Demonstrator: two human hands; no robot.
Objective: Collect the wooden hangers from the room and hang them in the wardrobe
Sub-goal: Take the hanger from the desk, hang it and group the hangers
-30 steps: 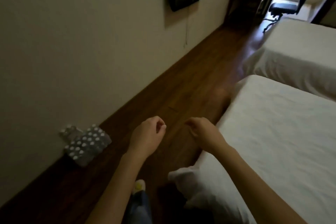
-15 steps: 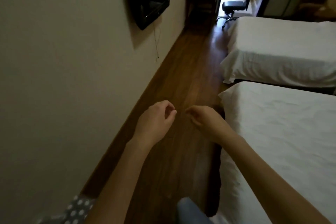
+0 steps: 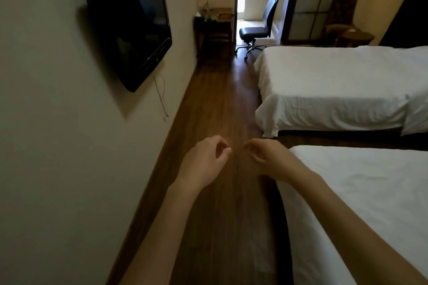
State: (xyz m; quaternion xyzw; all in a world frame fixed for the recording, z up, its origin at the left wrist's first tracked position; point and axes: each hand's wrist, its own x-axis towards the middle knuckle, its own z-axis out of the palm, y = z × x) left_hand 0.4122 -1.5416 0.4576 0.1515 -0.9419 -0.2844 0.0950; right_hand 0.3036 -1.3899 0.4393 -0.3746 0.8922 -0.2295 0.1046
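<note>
Hangers could not be made out anywhere in the dim view. Left hand (image 3: 203, 162) and right hand (image 3: 268, 159) hovered close together over the wood floor (image 3: 222, 104), fingers loosely curled, holding nothing. Wall TV (image 3: 129, 28) to the left, two white beds (image 3: 335, 85) right, office chair (image 3: 259, 28) by the doorway.

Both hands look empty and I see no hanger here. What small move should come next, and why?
Probably walk on along the wooden floor toward the small table. The left hand and right hand hold nothing, and neither bed shows a hanger.
</note>
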